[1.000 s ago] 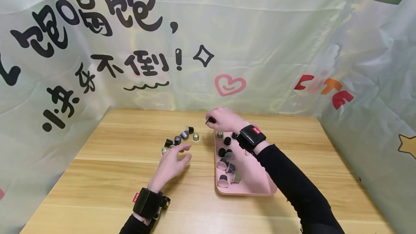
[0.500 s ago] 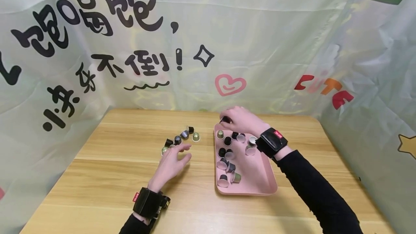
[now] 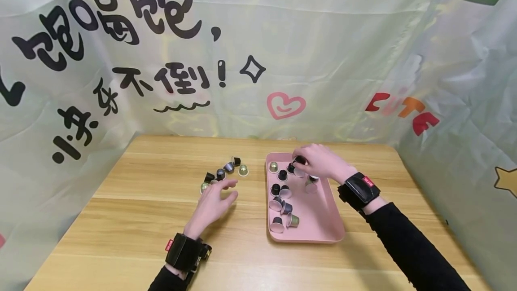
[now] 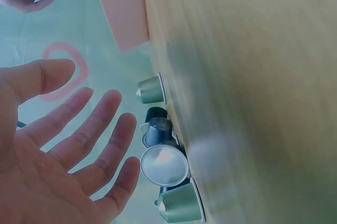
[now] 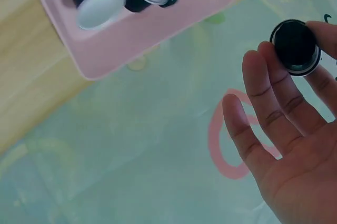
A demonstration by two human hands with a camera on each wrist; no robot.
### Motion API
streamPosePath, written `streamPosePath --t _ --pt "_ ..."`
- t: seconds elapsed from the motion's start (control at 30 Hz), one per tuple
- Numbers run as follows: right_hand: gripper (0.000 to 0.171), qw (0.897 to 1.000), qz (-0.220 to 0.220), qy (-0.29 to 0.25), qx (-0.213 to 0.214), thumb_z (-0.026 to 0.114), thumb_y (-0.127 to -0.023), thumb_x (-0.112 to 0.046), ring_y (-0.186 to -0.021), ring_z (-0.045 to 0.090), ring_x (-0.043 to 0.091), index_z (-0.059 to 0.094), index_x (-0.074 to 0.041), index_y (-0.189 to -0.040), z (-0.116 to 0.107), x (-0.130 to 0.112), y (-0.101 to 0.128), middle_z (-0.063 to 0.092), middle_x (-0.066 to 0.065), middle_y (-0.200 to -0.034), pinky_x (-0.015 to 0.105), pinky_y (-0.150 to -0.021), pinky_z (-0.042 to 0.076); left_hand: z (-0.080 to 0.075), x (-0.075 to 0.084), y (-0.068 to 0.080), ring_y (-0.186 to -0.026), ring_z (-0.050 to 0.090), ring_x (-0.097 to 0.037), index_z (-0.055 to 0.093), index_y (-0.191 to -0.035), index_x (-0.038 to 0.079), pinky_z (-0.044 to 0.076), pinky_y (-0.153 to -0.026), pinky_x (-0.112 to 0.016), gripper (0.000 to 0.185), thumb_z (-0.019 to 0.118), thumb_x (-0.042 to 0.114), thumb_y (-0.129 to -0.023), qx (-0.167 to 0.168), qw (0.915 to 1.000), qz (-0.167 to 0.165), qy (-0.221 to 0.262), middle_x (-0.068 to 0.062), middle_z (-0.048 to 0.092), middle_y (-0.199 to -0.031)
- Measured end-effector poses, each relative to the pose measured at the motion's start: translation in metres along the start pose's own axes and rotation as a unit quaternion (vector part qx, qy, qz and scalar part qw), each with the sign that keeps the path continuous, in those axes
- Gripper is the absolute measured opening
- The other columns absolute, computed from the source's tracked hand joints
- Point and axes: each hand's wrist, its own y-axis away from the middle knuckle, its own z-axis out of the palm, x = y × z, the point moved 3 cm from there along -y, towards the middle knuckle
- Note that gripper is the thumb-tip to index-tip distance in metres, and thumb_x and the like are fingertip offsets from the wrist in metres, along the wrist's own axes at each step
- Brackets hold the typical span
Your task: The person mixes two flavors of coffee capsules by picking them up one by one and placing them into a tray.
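Observation:
My right hand [image 3: 322, 161] pinches a black coffee capsule [image 5: 295, 48] between thumb and fingertips, above the back of the pink tray [image 3: 313, 223]. Coffee capsules in black, grey-blue and green stand or lie in that tray, mostly along its left side and back. Over on the left, my left hand [image 3: 212, 203] hovers with loosely spread fingers and holds nothing. Just beyond its fingers sits a loose group of capsules on the table, among them a pale green capsule [image 3: 243, 170], a grey-blue capsule [image 3: 229, 168] and a black capsule [image 3: 209, 178]. The left hand partly hides this group in the head view.
The wooden table [image 3: 133, 228] carries the tray right of centre. A printed cloth [image 3: 331, 57] hangs behind it and at both sides. In the right wrist view, a capsule with a white lid [image 5: 100, 9] lies near the tray's corner.
My right hand, holding the black capsule, has moved rightward from beyond the tray's back left corner to over its back part. The left hand has stayed still.

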Motion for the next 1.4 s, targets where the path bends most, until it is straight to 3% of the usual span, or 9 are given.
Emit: streamPosePath --t 0.43,0.63,0.83,1.4 --pt "0.014 0.993 0.088 -0.002 -0.084 0.074 -0.086 -0.014 -0.065 0.057 0.011 0.073 -0.012 -0.1 0.054 0.017 0.001 0.072 0.002 -0.085 0.03 -0.066 0.052 0.002 -0.002 0.003 -0.122 0.062 -0.034 0.063 -0.132 0.011 0.044 -0.106 -0.062 0.039 0.067 0.019 -0.094 0.0 1.0 0.0 0.007 -0.012 0.07 -0.129" --pt "0.013 0.991 0.101 -0.001 -0.085 0.077 -0.086 -0.016 -0.066 0.057 0.012 0.072 -0.013 -0.098 0.068 0.023 0.001 0.073 0.003 -0.09 0.027 -0.062 0.049 0.003 -0.003 0.004 -0.122 0.062 -0.033 0.063 -0.132 0.011 0.045 -0.106 -0.061 0.04 0.068 0.02 -0.093 0.001 1.0 -0.001 0.008 -0.011 0.07 -0.128" --pt "0.011 0.99 0.105 0.008 -0.093 0.077 -0.088 -0.023 -0.066 0.056 0.014 0.071 -0.016 -0.094 0.075 0.026 -0.001 0.07 0.001 -0.088 0.029 -0.061 0.047 0.003 -0.002 0.003 -0.122 0.062 -0.033 0.064 -0.132 0.012 0.044 -0.106 -0.061 0.038 0.067 0.02 -0.094 0.002 1.0 -0.002 0.006 -0.011 0.07 -0.128" --pt "0.011 0.99 0.106 0.015 -0.089 0.078 -0.087 -0.022 -0.071 0.056 0.017 0.069 -0.016 -0.089 0.076 0.025 -0.001 0.069 0.003 -0.088 0.032 -0.061 0.045 0.002 0.001 0.001 -0.123 0.061 -0.034 0.064 -0.132 0.013 0.044 -0.106 -0.062 0.038 0.067 0.021 -0.094 -0.004 1.0 -0.008 0.0 -0.011 0.07 -0.129"
